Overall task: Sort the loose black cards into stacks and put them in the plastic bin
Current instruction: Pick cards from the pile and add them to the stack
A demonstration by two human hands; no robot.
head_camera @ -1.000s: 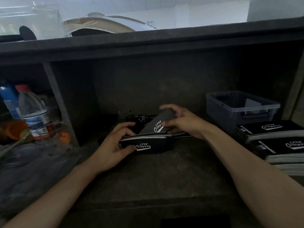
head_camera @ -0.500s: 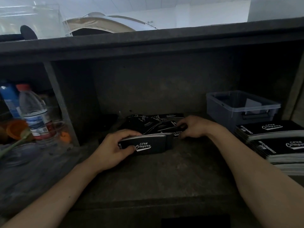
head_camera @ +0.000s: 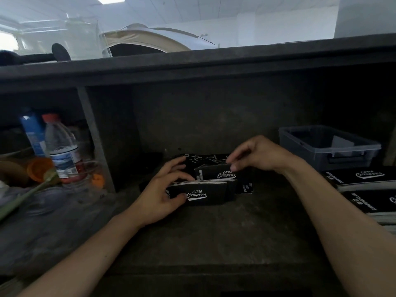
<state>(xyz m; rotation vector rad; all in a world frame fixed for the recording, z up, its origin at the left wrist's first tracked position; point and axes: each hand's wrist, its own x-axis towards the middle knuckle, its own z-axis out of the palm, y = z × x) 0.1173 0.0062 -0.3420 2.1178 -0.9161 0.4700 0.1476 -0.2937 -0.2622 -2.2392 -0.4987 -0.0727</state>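
My left hand (head_camera: 162, 189) grips a stack of black cards (head_camera: 212, 195) with white script, held on edge on the dark shelf (head_camera: 214, 232). My right hand (head_camera: 259, 154) pinches one black card (head_camera: 216, 172) by its top right corner, just behind and above the stack. A loose pile of black cards (head_camera: 199, 160) lies on the shelf behind both hands, partly hidden by them. The clear plastic bin (head_camera: 327, 146) stands at the right, at the back of the shelf; something pale lies inside it.
Stacks of black booklets (head_camera: 362, 179) with the same script lie right of the bin's front. A vertical divider (head_camera: 94, 138) closes the compartment on the left; beyond it stand a water bottle (head_camera: 62, 151), a blue bottle (head_camera: 32, 133) and orange lids. A thick shelf board runs overhead.
My right hand laid its tilted card down, reached into the loose pile, and now lifts another card from it toward the stack. My left hand has kept hold of the stack.
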